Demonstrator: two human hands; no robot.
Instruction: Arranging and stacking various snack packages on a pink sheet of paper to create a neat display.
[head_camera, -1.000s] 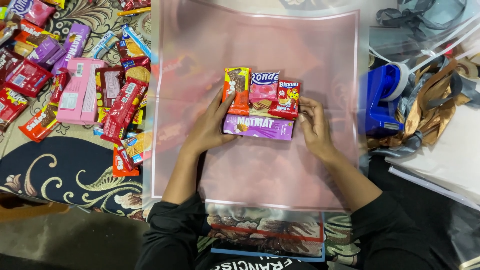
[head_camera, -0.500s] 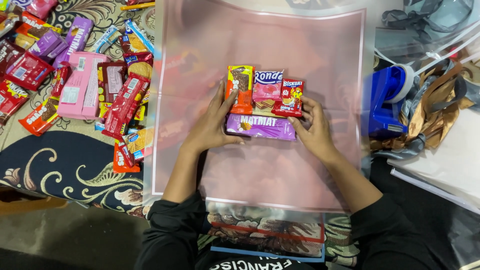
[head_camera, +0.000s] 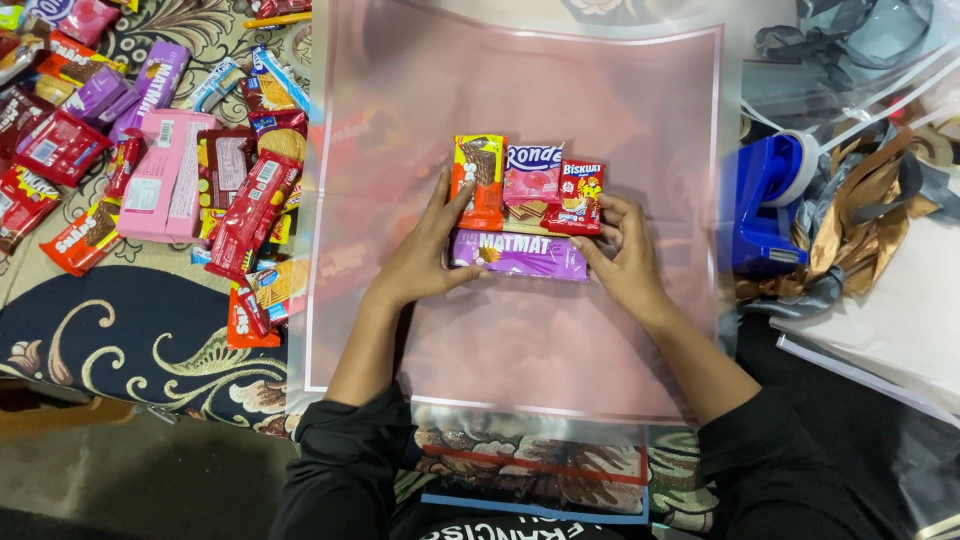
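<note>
Pressing both hands against a snack cluster at frame centre, on the pink translucent sheet (head_camera: 520, 340). My left hand (head_camera: 425, 255), fingers spread, touches the orange wafer pack (head_camera: 480, 180); my right hand (head_camera: 625, 255), loosely curled, touches the purple bar (head_camera: 520, 255) and red biscuit pack (head_camera: 578, 198). Blue tape dispenser (head_camera: 765, 205) right.

We see both forearms reach forward, bare from dark pushed-up sleeves, angling toward each other. Our left hand (head_camera: 425, 258) lies palm down with fingers stretched forward and thumb spread right. Our right hand (head_camera: 622, 255) mirrors it, fingers curled slightly inward.
</note>
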